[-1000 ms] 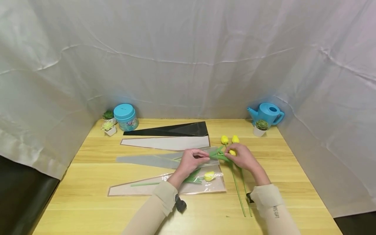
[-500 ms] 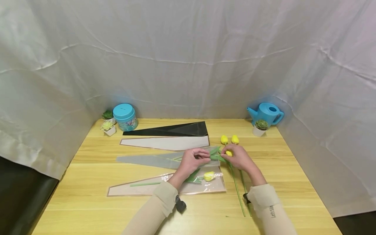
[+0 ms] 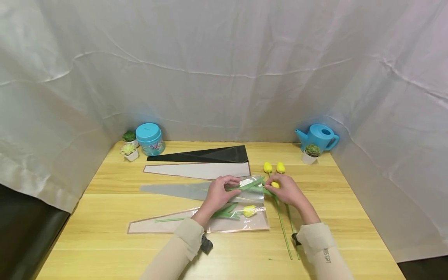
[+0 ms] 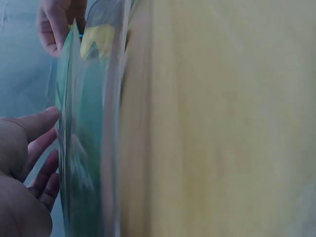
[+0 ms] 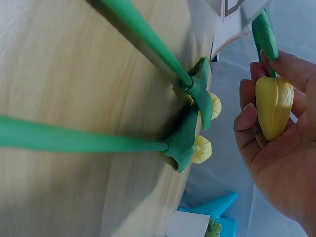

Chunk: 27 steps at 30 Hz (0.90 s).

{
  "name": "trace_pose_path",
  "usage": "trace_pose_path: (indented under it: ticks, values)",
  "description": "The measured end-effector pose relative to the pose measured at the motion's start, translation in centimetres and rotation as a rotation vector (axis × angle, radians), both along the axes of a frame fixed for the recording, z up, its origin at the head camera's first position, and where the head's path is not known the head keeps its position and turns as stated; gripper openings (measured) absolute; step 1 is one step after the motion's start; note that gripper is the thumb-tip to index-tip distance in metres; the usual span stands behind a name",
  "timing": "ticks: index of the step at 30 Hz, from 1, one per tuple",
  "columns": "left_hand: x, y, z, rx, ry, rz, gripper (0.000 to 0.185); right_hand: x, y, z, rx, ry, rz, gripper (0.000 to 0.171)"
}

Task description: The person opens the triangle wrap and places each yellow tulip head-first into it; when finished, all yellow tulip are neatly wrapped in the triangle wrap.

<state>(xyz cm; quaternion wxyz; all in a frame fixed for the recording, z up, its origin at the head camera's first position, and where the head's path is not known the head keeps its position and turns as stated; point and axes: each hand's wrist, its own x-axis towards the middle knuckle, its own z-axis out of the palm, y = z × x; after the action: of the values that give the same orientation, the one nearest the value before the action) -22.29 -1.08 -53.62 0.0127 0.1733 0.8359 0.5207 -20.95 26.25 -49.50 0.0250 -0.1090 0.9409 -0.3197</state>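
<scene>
Head view: my right hand [image 3: 287, 190] pinches one tulip [image 3: 275, 185]; two loose tulips [image 3: 267, 167] stretch beneath it, the watering can [image 3: 319, 136] beyond. Whether my left hand [image 3: 217, 193] grips, I cannot tell.

Place: draped tabletop booth, looks like a small staged studio corner; home or shop around it, cannot tell.
Cloth [image 3: 224, 77]: pale grey, creased, hung behind and on both sides, hiding the room beyond.
Table [image 3: 105, 217]: yellowish wood grain, running back to the cloth.
Back corners: lidded blue tub [image 3: 149, 139] and small succulents [image 3: 131, 155], left; blue watering can [image 3: 319, 136] and a potted plant [image 3: 309, 158], right. Tidy, display-like.
Florist's touch: yellow tulips [image 3: 267, 167], flat tapered sleeves [image 3: 203, 170] mid-table.
</scene>
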Motion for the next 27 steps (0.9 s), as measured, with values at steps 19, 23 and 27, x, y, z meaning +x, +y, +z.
trace_pose_path:
  ticks: [19, 23, 27]
  values:
    - [-0.1, 0.2, -0.3, 0.243, -0.11, -0.02, 0.017, 0.1, 0.1, -0.2, -0.012, -0.021, 0.005, 0.005]
    - [-0.1, 0.6, 0.1, 0.224, -0.104, -0.021, 0.017, -0.1, -0.6, 0.0, -0.024, 0.006, 0.016, 0.006]
    - [-0.1, 0.8, 0.2, 0.216, -0.105, -0.014, 0.015, -0.2, -1.3, 0.0, -0.038, 0.018, 0.015, 0.006]
